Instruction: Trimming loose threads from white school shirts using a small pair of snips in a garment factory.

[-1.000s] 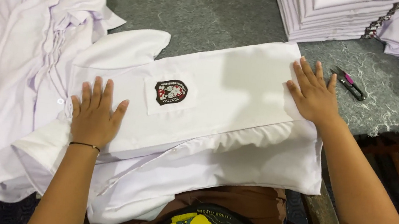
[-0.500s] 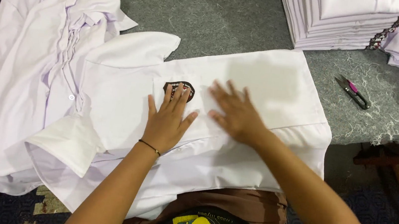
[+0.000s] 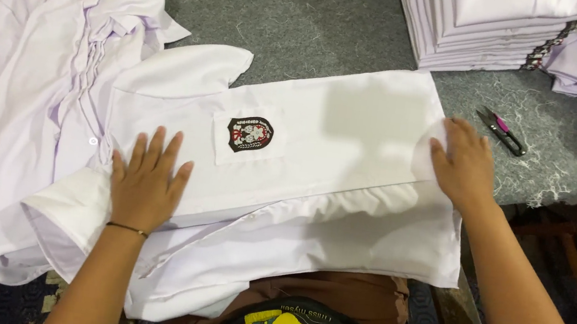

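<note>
The white cotton school shirt with a dark embroidered crest on its chest pocket (image 3: 287,176) lies flat on the grey felt-covered table (image 3: 318,28) right in front of me, its long axis running left to right, collar end at my left, hem end at my right. My left hand (image 3: 144,185) rests palm-down near the collar end, fingers spread and gripping nothing. My right hand (image 3: 463,164) presses flat on the hem edge, fingers loosely together, also empty. Half a second ago both my hands sat close together beside the crest; now they are well apart, one at each end. Small black thread snips with a pink handle (image 3: 500,130) lie just beyond my right hand.
</note>
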